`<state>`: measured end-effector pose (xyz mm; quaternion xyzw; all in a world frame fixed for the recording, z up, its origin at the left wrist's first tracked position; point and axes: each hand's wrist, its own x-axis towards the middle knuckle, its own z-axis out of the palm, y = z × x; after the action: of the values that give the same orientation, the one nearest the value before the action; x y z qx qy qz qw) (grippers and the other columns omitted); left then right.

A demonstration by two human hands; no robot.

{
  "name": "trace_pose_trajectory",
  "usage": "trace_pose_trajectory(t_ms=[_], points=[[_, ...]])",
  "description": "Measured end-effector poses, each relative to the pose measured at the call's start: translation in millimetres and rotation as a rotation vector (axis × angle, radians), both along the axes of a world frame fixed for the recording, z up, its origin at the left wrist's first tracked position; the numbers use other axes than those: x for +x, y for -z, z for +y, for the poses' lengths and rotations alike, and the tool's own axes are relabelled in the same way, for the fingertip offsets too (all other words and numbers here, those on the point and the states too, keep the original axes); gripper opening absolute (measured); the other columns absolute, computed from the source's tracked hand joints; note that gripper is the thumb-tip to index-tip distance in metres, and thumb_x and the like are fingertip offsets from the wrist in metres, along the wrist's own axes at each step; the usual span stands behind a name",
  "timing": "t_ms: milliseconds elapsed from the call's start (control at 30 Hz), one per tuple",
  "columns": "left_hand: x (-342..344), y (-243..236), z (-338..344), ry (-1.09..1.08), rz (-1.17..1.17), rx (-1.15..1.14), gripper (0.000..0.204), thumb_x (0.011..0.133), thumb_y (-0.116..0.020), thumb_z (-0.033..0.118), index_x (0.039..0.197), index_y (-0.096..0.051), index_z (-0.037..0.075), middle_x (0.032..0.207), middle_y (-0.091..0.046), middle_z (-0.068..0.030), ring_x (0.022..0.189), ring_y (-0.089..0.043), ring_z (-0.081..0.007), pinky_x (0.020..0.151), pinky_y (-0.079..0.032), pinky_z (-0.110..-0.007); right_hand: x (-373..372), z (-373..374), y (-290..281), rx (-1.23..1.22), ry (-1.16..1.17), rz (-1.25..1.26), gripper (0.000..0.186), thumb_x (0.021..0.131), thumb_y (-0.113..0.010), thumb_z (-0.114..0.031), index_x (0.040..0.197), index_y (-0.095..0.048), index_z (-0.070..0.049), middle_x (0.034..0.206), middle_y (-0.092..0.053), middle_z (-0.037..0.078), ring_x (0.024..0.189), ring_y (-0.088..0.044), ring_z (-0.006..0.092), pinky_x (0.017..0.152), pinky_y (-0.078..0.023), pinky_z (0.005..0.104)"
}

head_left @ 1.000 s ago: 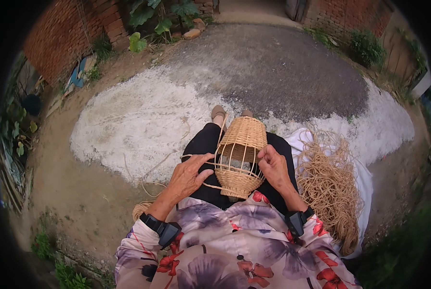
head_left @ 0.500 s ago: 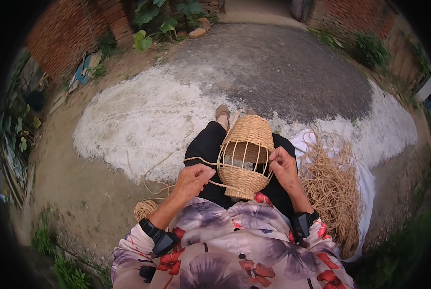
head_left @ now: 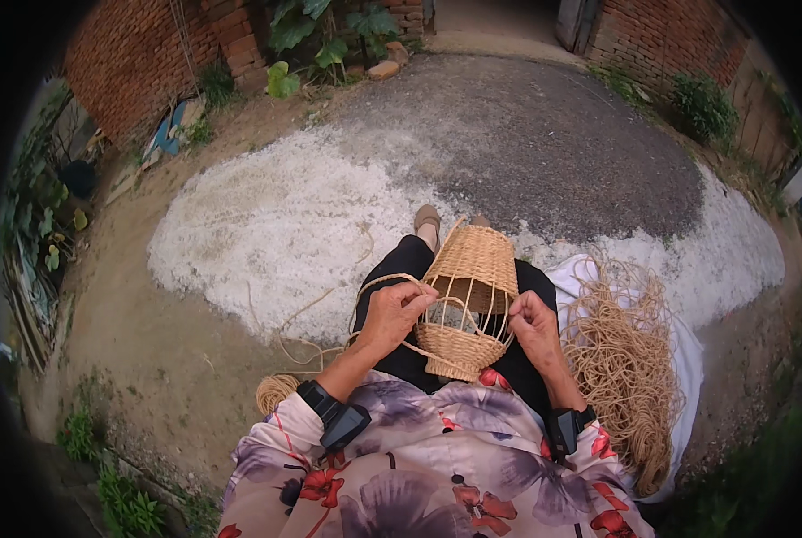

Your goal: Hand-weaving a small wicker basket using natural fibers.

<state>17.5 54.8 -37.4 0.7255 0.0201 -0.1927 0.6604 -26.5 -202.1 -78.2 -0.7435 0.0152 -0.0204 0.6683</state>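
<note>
A half-woven straw-coloured basket (head_left: 474, 257) lies across my lap, its wide woven part away from me. Bare upright stakes join that part to a narrower woven band (head_left: 459, 350) nearest my body. My left hand (head_left: 394, 316) is closed in a pinch on a twisted straw cord (head_left: 376, 282), close to the stakes on the left. The cord loops behind this hand. Against the basket's right side, my right hand (head_left: 537, 330) pinches at the outermost stakes; its fingertips are partly hidden.
A large tangled heap of cord (head_left: 620, 368) lies on a white cloth (head_left: 685, 359) at my right. On the ground at left sits a cord coil (head_left: 277, 392), with loose strands nearby. White and dark grains are spread ahead, before brick walls (head_left: 141, 72) and plants.
My left hand has moved right and up to the basket's stakes, bringing the cord with it. My right hand stays at the basket's right side. The whole view has shifted slightly.
</note>
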Motion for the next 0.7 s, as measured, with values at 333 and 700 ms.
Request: trace_pose_trajectory(t_ms=[333,700], points=[[-4.4,6.7,-14.6,0.074,-0.569,0.505,0.013,0.075,-0.058,0.005,0.078,-0.068,-0.001,0.083,-0.069,-0.0146,0.064,-0.065,-0.0275,0.059,-0.049,-0.037,1.8,-2.0,7.7,-0.029,0.015,-0.015,0.006,0.083,-0.052,0.002,0.083,-0.051,-0.004,0.061,-0.049,-0.005,0.055,-0.043,0.0015,0.05,-0.033,0.0206],[3.5,22.4,-24.4,-0.062,-0.721,0.526,0.014,0.077,-0.056,0.003,0.081,-0.069,0.0,0.081,-0.069,-0.0113,0.062,-0.061,-0.0219,0.06,-0.049,-0.032,0.3,0.8,5.5,-0.03,0.011,0.007,0.006,0.083,-0.052,0.001,0.084,-0.051,-0.004,0.061,-0.048,-0.005,0.055,-0.042,0.0017,0.05,-0.033,0.0207]])
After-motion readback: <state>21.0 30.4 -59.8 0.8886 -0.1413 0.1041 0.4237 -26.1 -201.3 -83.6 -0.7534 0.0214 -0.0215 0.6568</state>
